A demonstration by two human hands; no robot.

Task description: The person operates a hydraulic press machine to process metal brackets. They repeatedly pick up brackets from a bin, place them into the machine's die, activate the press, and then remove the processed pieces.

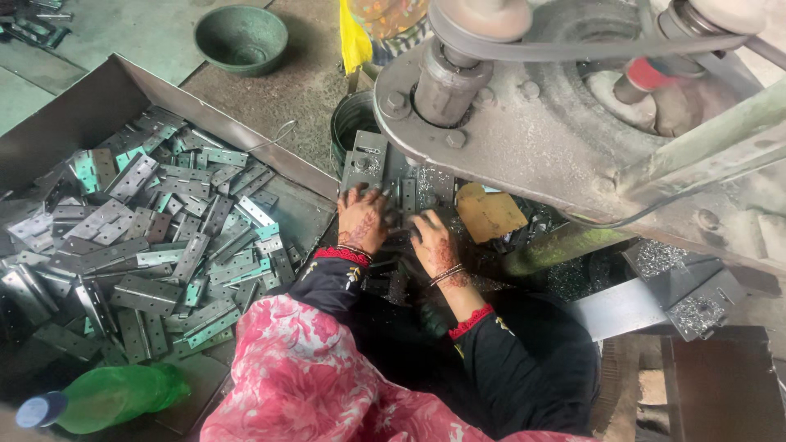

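My left hand (362,219) rests palm down on a grey metal hinge plate (365,161) lying on the bed of a heavy press machine (524,123). My right hand (434,244) lies just to its right, fingers on small metal plates (407,195) under the machine head. Both hands are dark with grease. Whether either hand grips a plate is hidden by the fingers. Both sleeves are black with red cuffs.
A large metal tray (213,106) at left holds a heap of several grey hinges (147,245). A green plastic bottle (115,397) lies at the bottom left. A green bowl (241,37) sits on the floor. A tan cardboard scrap (490,214) lies beside my right hand.
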